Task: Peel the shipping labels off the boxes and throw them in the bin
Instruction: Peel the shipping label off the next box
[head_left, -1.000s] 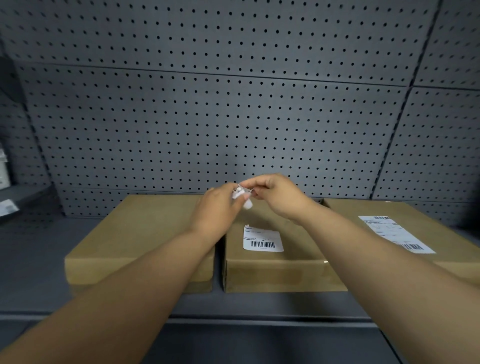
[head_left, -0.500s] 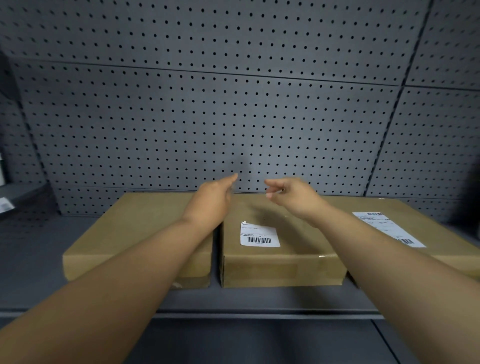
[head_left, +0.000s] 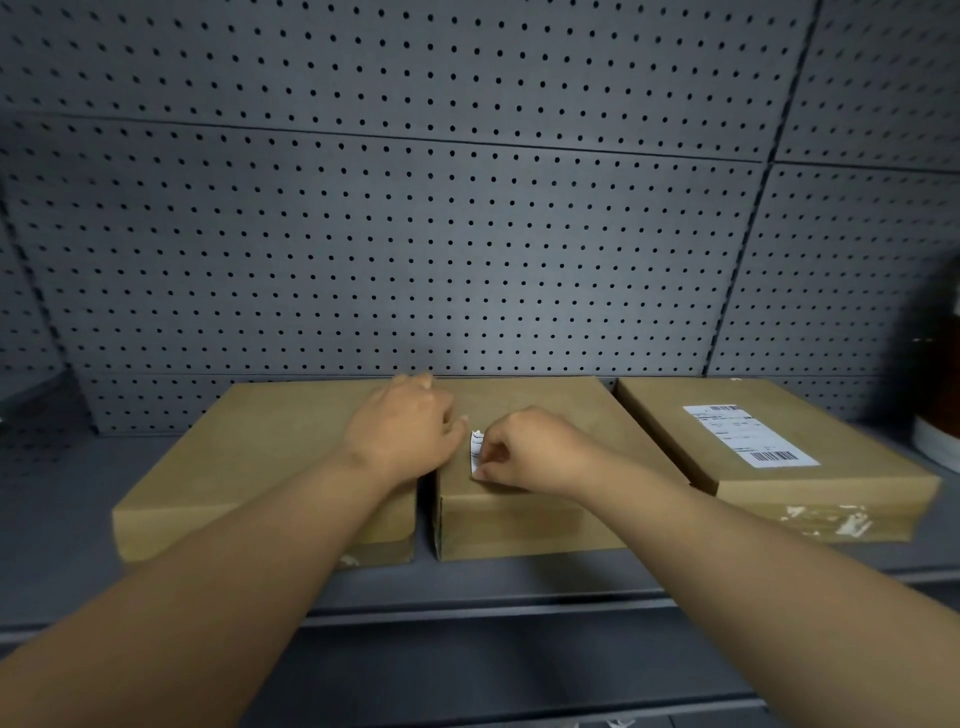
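The left hand (head_left: 402, 434) lies flat to hold the middle box (head_left: 524, 415) down on the shelf (head_left: 62, 525). The right hand (head_left: 524, 449) pinches the label (head_left: 476, 446) to peel it.

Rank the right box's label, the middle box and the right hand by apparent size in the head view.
1. middle box, partly covered by both hands
2. right hand
3. right box's label; it looks close to the hand, so that order is unsure.

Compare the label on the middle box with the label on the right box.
The small white label on the middle cardboard box is mostly hidden under the right hand, which works at its edge. The large white barcode label on the right cardboard box lies flat, untouched and fully visible. Both are white with black print.
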